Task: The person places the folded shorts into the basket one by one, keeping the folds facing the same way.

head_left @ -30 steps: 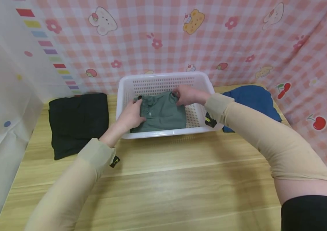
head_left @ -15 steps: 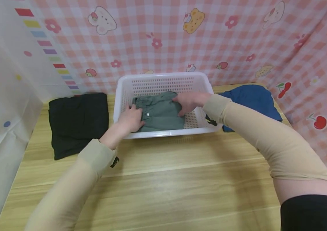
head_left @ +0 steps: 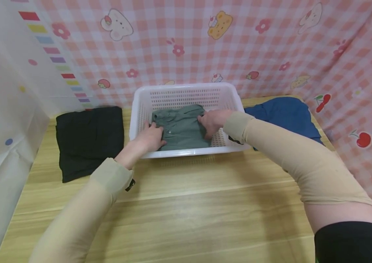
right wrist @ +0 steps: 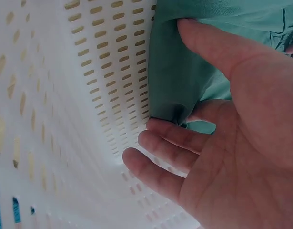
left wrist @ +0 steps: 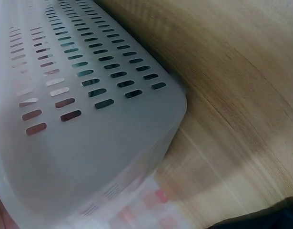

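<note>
A pair of folded green pants (head_left: 184, 128) with a gathered waistband lies in a white plastic basket (head_left: 186, 152). My left hand (head_left: 149, 138) reaches over the basket's near left corner and rests at the waistband end, its fingers loosely bent. Along the pants' right edge is my right hand (head_left: 213, 121). In the right wrist view, the right hand's thumb touches the green cloth (right wrist: 172, 71) from above. Its index finger goes partly behind a fold, and the other fingers stretch out straight beside the basket wall. The left wrist view shows only the basket's outer side (left wrist: 89, 148), not the hand's fingertips.
Left of the basket lies a folded black garment (head_left: 90, 142) on the wooden table (head_left: 186, 204). A blue garment (head_left: 284, 115) lies to the right, partly behind the right sleeve. A pink checked cloth (head_left: 179, 33) hangs directly behind the basket.
The right hand has moved down along the pants' right edge. The left hand has slid slightly toward me. The pants now lie flatter, and the basket has shifted slightly left.
</note>
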Available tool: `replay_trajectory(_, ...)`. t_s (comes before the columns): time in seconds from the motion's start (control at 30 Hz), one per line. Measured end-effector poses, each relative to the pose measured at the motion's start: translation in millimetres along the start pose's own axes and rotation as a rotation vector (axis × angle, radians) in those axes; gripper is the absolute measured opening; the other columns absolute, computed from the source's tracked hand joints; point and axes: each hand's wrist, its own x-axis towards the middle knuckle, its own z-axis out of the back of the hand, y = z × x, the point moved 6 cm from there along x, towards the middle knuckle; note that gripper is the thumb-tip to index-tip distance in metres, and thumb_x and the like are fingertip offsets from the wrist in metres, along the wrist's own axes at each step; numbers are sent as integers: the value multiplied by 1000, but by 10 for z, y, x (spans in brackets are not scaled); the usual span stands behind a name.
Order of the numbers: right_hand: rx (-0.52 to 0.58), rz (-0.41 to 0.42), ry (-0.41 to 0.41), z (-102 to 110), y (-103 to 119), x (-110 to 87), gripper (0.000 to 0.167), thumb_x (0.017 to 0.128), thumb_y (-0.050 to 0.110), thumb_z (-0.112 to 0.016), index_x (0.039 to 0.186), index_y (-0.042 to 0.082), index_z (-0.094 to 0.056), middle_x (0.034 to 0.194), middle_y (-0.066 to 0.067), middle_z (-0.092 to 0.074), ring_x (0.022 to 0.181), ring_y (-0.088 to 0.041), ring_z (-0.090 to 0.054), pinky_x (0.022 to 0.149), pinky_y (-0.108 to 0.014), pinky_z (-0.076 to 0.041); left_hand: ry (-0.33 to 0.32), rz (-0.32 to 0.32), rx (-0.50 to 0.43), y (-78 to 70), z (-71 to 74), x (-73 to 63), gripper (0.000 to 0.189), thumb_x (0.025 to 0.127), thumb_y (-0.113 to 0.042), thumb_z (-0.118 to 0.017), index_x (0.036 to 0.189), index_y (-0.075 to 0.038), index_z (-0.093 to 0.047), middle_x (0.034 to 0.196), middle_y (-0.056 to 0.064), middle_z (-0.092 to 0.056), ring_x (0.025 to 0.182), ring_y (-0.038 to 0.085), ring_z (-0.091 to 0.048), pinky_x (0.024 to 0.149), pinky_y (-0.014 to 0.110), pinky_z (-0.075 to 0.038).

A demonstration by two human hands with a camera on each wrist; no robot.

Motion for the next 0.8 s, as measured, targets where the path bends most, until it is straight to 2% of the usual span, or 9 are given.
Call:
replay_trajectory(0.13, 2, 21, -26, 20, -14, -22, 100, 96, 45, -71, 168, 2, -15, 173, -27, -25, 159, -41, -33, 132, -51, -32, -37, 16, -60, 13, 30, -15, 63, 107, -27, -60, 155, 11, -41, 160, 36, -41, 156, 50, -31, 134, 58, -20)
replay_trajectory(0.3, 71, 34, -80, 66, -97, -118, 97, 97, 46, -71, 168, 4, -21, 171, -27, -29, 160, -41, -32, 133, -52, -29, -121, 14, -139, 32, 83, -54, 69, 108, -31, -60, 158, 9, -36, 165, 38, -32, 160, 51, -23, 136, 56, -17)
replay_trajectory(0.5, 117, 24, -145, 124, -130, -233, 91, 102, 49, -65, 168, 7, -20, 174, -26, -21, 162, -43, -26, 134, -54, -25, -201, -21, -210, 49, 103, -135, 73, 108, -34, -59, 162, 7, -30, 171, 36, -19, 162, 54, -12, 136, 58, -15)
replay_trajectory(0.63, 152, 45, -221, 162, -130, -346, 87, 104, 50, -61, 168, 6, -21, 174, -26, -20, 162, -43, -26, 134, -56, -25, -237, -41, -274, 75, 114, -211, 76, 108, -38, -58, 164, 3, -26, 173, 33, -12, 162, 54, -6, 135, 59, -16)
replay_trajectory(0.8, 205, 85, -342, 192, -108, -505, 83, 105, 50, -59, 167, 6, -24, 174, -25, -22, 162, -44, -25, 133, -57, -26, -313, -62, -346, 106, 175, -373, 77, 109, -42, -55, 166, -1, -24, 175, 30, -11, 164, 52, -2, 133, 62, -18)
